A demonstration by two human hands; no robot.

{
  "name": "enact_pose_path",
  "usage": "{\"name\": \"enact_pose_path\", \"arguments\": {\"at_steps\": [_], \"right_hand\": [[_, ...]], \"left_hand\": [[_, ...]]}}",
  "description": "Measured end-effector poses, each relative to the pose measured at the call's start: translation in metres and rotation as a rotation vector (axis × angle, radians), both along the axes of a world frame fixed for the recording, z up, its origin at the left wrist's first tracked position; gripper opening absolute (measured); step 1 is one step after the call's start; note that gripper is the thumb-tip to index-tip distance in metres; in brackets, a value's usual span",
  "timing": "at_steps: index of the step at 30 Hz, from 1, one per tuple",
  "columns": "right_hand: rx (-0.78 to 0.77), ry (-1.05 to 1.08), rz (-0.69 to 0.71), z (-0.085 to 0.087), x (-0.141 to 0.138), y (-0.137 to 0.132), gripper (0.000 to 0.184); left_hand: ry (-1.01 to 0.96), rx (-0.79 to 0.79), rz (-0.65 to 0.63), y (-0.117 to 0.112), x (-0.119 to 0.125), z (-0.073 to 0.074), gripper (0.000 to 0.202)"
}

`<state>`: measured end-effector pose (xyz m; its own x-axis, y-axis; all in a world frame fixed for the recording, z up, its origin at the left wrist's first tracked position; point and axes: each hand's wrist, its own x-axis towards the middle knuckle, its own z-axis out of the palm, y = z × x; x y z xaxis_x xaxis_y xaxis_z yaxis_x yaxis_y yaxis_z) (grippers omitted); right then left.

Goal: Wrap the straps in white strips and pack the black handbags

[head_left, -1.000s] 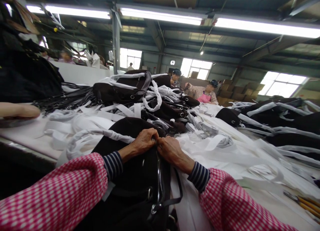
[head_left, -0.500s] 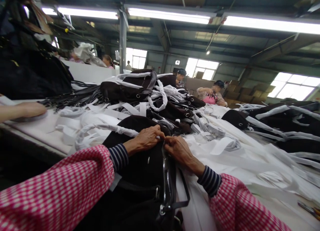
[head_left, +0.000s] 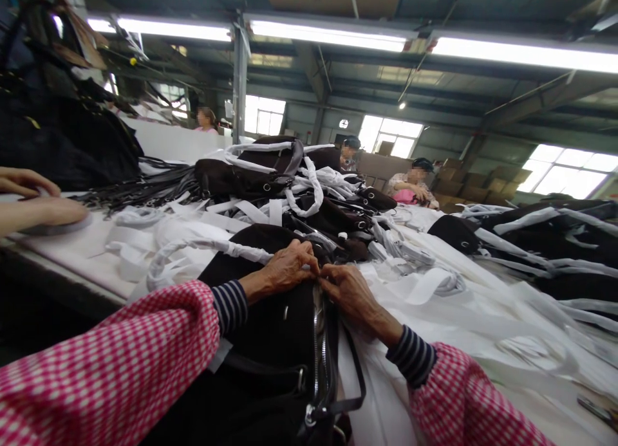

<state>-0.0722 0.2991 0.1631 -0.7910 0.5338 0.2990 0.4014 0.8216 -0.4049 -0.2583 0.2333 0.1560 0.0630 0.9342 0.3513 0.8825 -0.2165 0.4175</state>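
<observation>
A black handbag (head_left: pixel 255 330) lies before me with its metal zipper (head_left: pixel 317 353) parted along the top edge. One of its handles (head_left: pixel 207 245) is wrapped in white paper. My left hand (head_left: pixel 287 267) pinches the bag's edge at the far end of the zipper. Close against it, my right hand (head_left: pixel 348 297) is closed with bent fingers on the other side of the same zipper end. The fingertips hide exactly what is pinched there. A zipper pull (head_left: pixel 310 414) hangs at the near end, beside a narrow black strap (head_left: pixel 355 401).
More black bags (head_left: pixel 241 176) with wrapped handles are heaped beyond mine, and others (head_left: pixel 570 240) lie at the right. White strips (head_left: pixel 429 288) cover much of the table. A co-worker's hands (head_left: pixel 43 214) are at the left edge. A metal tool (head_left: pixel 596 407) lies at lower right.
My right hand has shifted slightly right, a little away from the left one. A co-worker's second hand has come into view at the left. The far co-worker's arm has lowered.
</observation>
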Motion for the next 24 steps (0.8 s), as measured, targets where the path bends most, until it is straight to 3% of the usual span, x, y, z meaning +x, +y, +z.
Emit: {"name": "enact_pose_path", "arguments": {"at_steps": [3,8,12,19,21,24], "right_hand": [[-0.173,0.029,0.048,0.008,-0.001,0.008,0.013],[-0.724,0.163,0.113,0.03,0.015,0.02,0.012],[-0.907,0.27,0.173,0.038,0.029,0.019,0.02],[-0.953,0.379,0.2,0.022,0.034,0.019,0.027],[-0.882,0.414,0.177,0.019,0.039,0.02,0.022],[-0.639,0.451,0.198,0.018,0.049,0.019,0.013]], "left_hand": [[-0.042,0.029,-0.013,-0.003,0.002,-0.004,0.01],[-0.251,0.047,-0.014,-0.008,0.004,0.008,0.021],[-0.55,0.064,0.022,-0.009,0.01,0.02,0.024],[-0.604,0.068,0.021,-0.012,0.021,0.018,0.021],[-0.588,0.064,0.036,-0.014,0.022,0.018,0.021],[-0.514,0.075,0.057,-0.014,0.024,0.018,0.02]]}}
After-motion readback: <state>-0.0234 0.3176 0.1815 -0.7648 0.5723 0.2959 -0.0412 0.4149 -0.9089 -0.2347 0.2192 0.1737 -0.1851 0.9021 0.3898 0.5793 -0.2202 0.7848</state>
